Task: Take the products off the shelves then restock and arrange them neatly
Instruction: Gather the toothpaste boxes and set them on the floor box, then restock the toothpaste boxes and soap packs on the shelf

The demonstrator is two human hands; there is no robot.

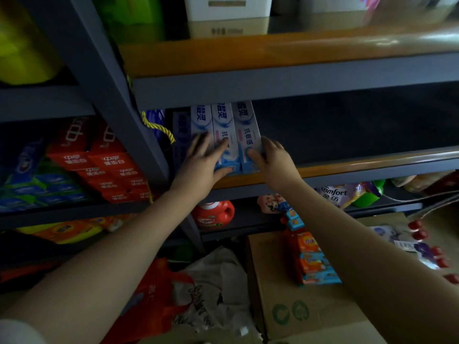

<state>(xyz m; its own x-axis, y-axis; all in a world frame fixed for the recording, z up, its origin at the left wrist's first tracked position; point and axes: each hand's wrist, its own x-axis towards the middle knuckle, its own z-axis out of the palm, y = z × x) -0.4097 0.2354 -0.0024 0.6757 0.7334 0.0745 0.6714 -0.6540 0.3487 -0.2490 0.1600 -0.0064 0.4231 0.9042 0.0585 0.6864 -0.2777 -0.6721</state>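
Your left hand (204,158) lies flat on the toothpaste boxes (224,135); your right hand (269,155) pinches the outermost box. Uneven pushing could skew the row.

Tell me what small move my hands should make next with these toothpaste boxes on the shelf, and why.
Probably slide the three toothpaste boxes left and square their front ends with the shelf edge. The left hand lies flat across them, the right hand grips the rightmost box's end, they fan out slightly, and the shelf beside them looks bare.
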